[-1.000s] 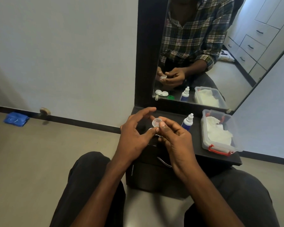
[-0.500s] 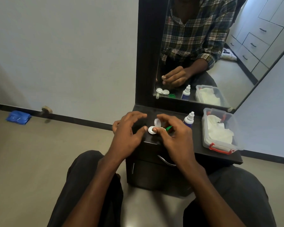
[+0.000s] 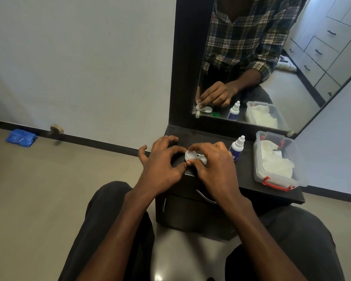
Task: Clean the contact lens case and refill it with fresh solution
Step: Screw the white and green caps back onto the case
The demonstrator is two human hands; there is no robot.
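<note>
- way over on the left there's a crumpled blue packet [image 3: 20, 138] on the floor by the skirting, and a little round door stopper [image 3: 56, 129] just right of it; neither is anywhere near the action
- left hand [image 3: 162, 169] sits over the front-left part of the dark cabinet top [image 3: 249, 187]; fingers arched and spread, thumb tip pressed right up against the near-left edge of the contact lens case [image 3: 195, 157]; looks more like steadying it than wrapping round it, the other fingers aren't on anything I can see
- the case itself is white and sits low on the cabinet top near its front edge, squeezed between the two hands; one round well shows, the rest is hidden under fingers, so can't tell whether the caps are on
- right hand [image 3: 215, 167] is curled over the case from the right; fingers bent down round it, thumb meeting it at the front, so it's got a proper hold
- just right of that hand stands the solution bottle [image 3: 238, 148]; white with a blue label, upright, cap on, towards the back
- on the right end of the top, a clear plastic box [image 3: 298, 159] with red clips; white tissue [image 3: 276, 163] bunched inside
- the mirror [image 3: 272, 82] behind shows the same stuff from the other side, plus something small and green next to the case
</note>
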